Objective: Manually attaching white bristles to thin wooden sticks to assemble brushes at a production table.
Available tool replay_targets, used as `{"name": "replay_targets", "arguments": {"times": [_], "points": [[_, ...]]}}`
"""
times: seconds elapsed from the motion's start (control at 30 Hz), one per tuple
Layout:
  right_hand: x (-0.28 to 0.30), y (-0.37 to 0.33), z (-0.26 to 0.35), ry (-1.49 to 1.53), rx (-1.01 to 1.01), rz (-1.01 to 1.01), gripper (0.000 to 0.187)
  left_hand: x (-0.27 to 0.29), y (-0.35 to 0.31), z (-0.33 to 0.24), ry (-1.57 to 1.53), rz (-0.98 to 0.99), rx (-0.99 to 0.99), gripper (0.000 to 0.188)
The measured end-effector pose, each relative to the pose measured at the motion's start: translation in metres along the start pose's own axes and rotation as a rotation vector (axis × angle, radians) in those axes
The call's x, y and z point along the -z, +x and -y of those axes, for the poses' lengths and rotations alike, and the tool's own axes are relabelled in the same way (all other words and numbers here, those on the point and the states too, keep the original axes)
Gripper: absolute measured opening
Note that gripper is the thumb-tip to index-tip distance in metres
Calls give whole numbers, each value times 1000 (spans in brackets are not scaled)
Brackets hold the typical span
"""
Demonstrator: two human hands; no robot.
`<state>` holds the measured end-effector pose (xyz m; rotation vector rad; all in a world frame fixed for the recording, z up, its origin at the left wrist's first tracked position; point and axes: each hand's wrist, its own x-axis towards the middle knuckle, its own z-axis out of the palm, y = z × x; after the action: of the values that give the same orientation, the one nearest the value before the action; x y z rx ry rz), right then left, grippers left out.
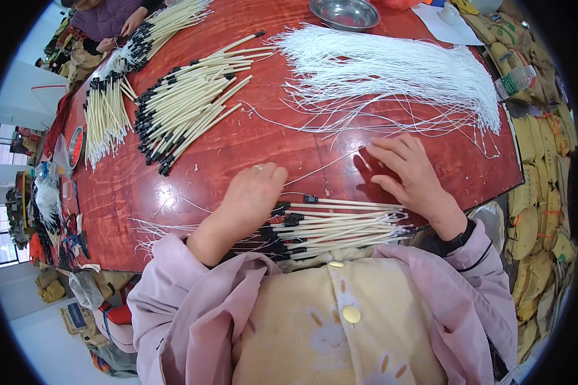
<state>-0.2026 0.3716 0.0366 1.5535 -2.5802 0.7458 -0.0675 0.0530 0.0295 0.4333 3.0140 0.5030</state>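
My left hand [253, 191] is closed over the near middle of the table, its fingers curled on a thin white cord [321, 168]. The cord stretches up and right from it toward my right hand [410, 172]. That hand is open, thumb and fingers apart, with its fingertips close to the cord's far end. Just below both hands lies a row of cream-coloured sticks [340, 232] with black ends on the left, several with white cords trailing leftward. Beyond my right hand spreads a large bundle of loose white cords [392, 70].
Cream sticks with black ends lie in a pile [186, 102] at the left, another bundle [106, 112] beside it. A metal bowl [345, 13] stands at the back. A person [106, 22] works at the far left. A plastic bottle [517, 81] and stacked sacks [533, 212] are at the right.
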Motion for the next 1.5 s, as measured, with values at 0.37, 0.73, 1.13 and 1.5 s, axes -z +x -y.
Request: {"name": "replay_targets", "arguments": {"times": [0.37, 0.73, 1.13, 1.5], "points": [[-23, 3, -2, -130, -6, 148, 68, 7, -30, 15, -204, -162, 139, 8], [-27, -4, -19, -53, 33, 149, 74, 5, -38, 39, -481, -310, 612, 13], [-29, -5, -17, -48, 5, 122, 72, -5, -31, 38, -88, -347, 256, 14], [-30, -6, -13, -77, -3, 114, 73, 2, -32, 49, -686, -211, 601, 9]]}}
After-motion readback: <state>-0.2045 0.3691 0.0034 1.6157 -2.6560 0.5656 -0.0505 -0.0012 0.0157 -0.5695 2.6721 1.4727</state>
